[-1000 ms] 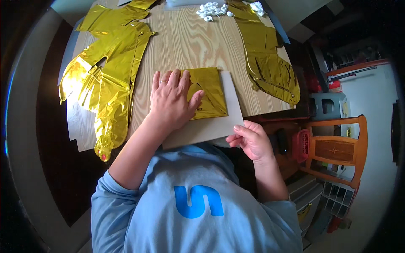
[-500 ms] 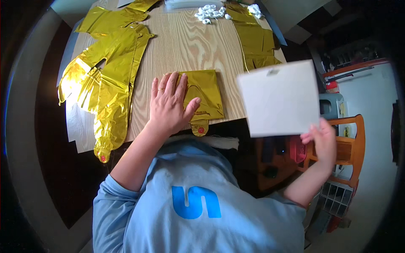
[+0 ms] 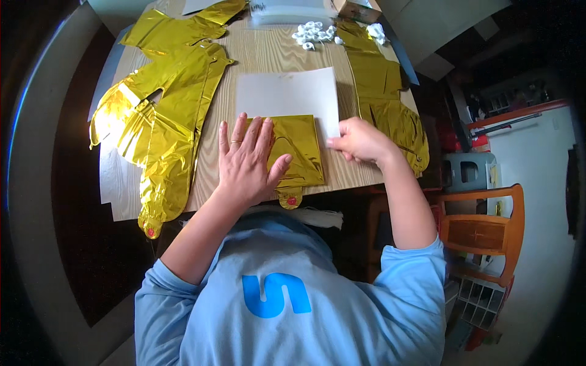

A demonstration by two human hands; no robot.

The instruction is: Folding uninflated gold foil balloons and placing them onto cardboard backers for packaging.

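Observation:
My left hand [image 3: 247, 160] lies flat with fingers spread on a folded gold foil balloon [image 3: 298, 152]. The balloon's tab, with a red mark, hangs past the near table edge. My right hand [image 3: 361, 141] is closed on the lower right corner of a square white card [image 3: 290, 91]. The folded foil overlaps the card's near part, which is hidden. Whether the card lies flat against the table there, I cannot tell.
To the left, a flat gold foil balloon [image 3: 174, 122] hangs over the near edge of the wooden table [image 3: 268, 52]. More gold foil [image 3: 390, 104] lies on the right. White coiled pieces [image 3: 312, 35] and a clear plastic package [image 3: 287, 12] are at the back; a wooden chair [image 3: 479, 226] stands right.
My right hand has brought the white card from the right side in over the table to the folded foil. My left hand has stayed on the foil. The view has shifted slightly.

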